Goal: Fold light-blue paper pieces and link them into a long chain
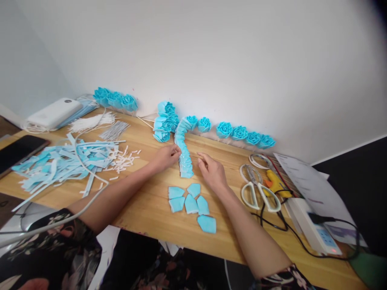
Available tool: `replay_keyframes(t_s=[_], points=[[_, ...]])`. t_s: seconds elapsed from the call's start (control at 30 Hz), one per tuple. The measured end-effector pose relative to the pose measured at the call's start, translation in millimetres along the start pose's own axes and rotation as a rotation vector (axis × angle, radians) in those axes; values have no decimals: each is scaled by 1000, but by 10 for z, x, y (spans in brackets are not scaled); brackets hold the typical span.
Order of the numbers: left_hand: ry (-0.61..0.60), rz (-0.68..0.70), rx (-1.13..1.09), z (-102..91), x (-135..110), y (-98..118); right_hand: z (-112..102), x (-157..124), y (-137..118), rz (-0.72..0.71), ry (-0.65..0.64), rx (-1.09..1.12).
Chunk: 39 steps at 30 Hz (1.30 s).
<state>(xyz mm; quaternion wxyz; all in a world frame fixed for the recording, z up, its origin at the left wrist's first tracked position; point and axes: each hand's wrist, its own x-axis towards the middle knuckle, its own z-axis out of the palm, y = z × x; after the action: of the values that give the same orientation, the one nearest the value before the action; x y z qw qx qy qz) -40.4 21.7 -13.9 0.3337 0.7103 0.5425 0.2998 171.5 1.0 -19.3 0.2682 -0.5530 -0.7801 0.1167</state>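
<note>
A long, curved row of overlapping light-blue fabric petals lies on the wooden table in front of me. At its left edge is my left hand, thumb and fingers drawn together, fingertips against the petals; whether they grip one is hidden. Just right of the row hovers my right hand, its fingers loosely bent and apart, with nothing visible in them. Nearer to me, several loose cut petals lie flat, one lowest and furthest right.
Finished blue fabric flowers line the wall. Left are fabric strips, white bits, a phone and a power bank. Right are scissors, a yellow glue gun and a power strip with cables. A cable crosses my left forearm.
</note>
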Motion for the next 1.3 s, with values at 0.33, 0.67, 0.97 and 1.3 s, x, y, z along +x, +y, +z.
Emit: replay_keyframes(t_s=[0.33, 0.67, 0.97, 1.3], points=[[7, 38, 54, -9, -21, 20, -21, -2, -13, 7, 4, 18], [-26, 21, 102, 8, -41, 35, -355, 19, -199, -58, -318, -41], [-23, 67, 105, -1, -80, 83, -601, -307, -352, -391, -570, -177], [-72, 130, -62, 55, -115, 146, -484, -365, -222, -327, -484, -171]])
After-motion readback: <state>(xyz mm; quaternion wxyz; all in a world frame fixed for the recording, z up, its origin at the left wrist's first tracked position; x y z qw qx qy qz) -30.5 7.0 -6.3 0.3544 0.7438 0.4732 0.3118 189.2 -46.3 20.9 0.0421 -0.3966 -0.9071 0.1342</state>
